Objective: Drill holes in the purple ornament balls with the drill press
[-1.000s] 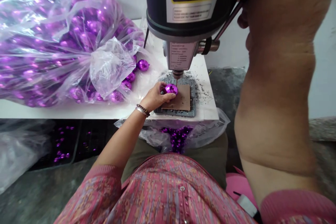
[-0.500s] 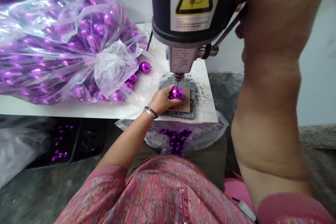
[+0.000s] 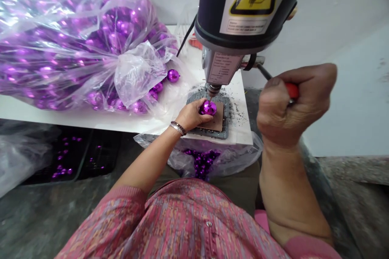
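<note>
Between thumb and fingers, my left hand (image 3: 192,115) grips a shiny purple disco-ball ornament (image 3: 208,108) on a brown board (image 3: 216,123), which lies on the grey drill-press base (image 3: 225,129). Directly above it is the drill chuck (image 3: 213,90), its thin bit reaching down to the ball's top; whether it has gone in I cannot tell. My right hand (image 3: 293,103) is closed around the red-tipped feed lever (image 3: 292,91) at the right of the drill press (image 3: 237,28). Dark shavings lie about the base.
A large clear plastic bag (image 3: 91,44) full of purple balls covers the left of the white table (image 3: 121,124); one loose ball (image 3: 173,75) sits beside it. An open bag (image 3: 200,160) of purple balls is at my lap. Dark crates (image 3: 73,158) stand below left.
My right hand has come down and toward me with the feed lever, from high beside the drill head. My left hand still grips the ball beneath the bit. The view has tilted slightly.
</note>
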A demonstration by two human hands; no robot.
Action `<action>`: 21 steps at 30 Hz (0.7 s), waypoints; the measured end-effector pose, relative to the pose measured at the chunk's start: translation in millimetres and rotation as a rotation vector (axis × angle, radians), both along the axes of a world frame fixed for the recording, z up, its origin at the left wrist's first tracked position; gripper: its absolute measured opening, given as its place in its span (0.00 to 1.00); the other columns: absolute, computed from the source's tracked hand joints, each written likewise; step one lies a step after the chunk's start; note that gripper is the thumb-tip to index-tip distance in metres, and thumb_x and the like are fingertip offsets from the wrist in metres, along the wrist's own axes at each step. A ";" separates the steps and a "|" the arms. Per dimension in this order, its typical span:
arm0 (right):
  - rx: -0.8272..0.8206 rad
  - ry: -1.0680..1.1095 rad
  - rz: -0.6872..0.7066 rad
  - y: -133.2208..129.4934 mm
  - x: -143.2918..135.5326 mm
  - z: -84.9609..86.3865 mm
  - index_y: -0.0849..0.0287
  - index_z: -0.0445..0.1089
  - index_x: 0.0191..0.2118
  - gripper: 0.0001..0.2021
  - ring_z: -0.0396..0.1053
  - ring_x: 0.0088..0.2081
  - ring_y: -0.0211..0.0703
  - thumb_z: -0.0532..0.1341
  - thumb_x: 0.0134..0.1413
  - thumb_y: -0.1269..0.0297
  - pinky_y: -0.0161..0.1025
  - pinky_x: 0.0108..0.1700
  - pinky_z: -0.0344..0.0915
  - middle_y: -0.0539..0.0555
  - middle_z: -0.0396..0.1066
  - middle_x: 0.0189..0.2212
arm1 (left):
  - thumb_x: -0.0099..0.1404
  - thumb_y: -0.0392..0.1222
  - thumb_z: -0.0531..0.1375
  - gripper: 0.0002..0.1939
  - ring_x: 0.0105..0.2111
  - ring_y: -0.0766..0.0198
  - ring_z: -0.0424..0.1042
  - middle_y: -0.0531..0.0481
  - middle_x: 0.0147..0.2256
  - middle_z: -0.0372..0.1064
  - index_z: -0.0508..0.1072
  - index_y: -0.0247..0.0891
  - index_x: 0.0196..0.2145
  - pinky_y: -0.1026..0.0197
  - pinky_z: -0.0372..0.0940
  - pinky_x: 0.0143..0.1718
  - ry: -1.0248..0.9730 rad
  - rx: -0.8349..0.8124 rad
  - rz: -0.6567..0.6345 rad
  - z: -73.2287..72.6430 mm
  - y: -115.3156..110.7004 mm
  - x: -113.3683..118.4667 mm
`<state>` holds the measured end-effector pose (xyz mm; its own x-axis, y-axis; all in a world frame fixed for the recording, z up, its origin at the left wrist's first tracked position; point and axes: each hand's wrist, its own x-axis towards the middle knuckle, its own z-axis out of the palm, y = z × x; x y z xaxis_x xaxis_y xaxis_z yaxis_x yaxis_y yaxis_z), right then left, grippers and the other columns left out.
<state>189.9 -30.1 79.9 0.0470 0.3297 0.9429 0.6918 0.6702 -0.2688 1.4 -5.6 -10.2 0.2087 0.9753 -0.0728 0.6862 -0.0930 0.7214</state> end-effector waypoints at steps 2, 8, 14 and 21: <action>0.033 -0.008 -0.019 0.8 -0.4 -7.1 0.62 0.61 0.33 0.05 0.55 0.28 0.22 0.54 0.60 0.69 0.27 0.31 0.55 0.46 0.57 0.27 | 0.56 0.44 0.70 0.33 0.48 0.55 0.76 0.47 0.49 0.78 0.73 0.38 0.60 0.59 0.68 0.52 -0.005 -0.001 0.005 -0.3 -0.2 0.1; 0.060 0.041 0.005 1.0 -3.9 -20.2 0.61 0.61 0.34 0.04 0.56 0.30 0.24 0.53 0.61 0.69 0.29 0.34 0.56 0.48 0.55 0.27 | 0.58 0.43 0.70 0.29 0.46 0.58 0.76 0.49 0.47 0.78 0.74 0.38 0.57 0.60 0.67 0.51 -0.075 -0.002 -0.017 -3.4 -0.9 -1.4; 0.095 0.103 -0.014 5.2 -8.4 -44.3 0.59 0.61 0.34 0.06 0.58 0.29 0.25 0.52 0.63 0.66 0.31 0.34 0.56 0.47 0.57 0.27 | 0.57 0.43 0.70 0.31 0.48 0.58 0.75 0.49 0.48 0.78 0.74 0.38 0.58 0.61 0.67 0.52 -0.100 -0.003 -0.010 -4.8 -1.5 -2.3; 0.084 0.202 -0.028 11.0 -14.1 -10.2 0.61 0.57 0.31 0.14 0.56 0.29 0.23 0.49 0.67 0.59 0.29 0.34 0.54 0.46 0.54 0.26 | 0.56 0.40 0.70 0.32 0.49 0.57 0.75 0.48 0.50 0.77 0.73 0.38 0.59 0.58 0.67 0.54 -0.144 -0.011 -0.012 -7.5 -0.5 -2.0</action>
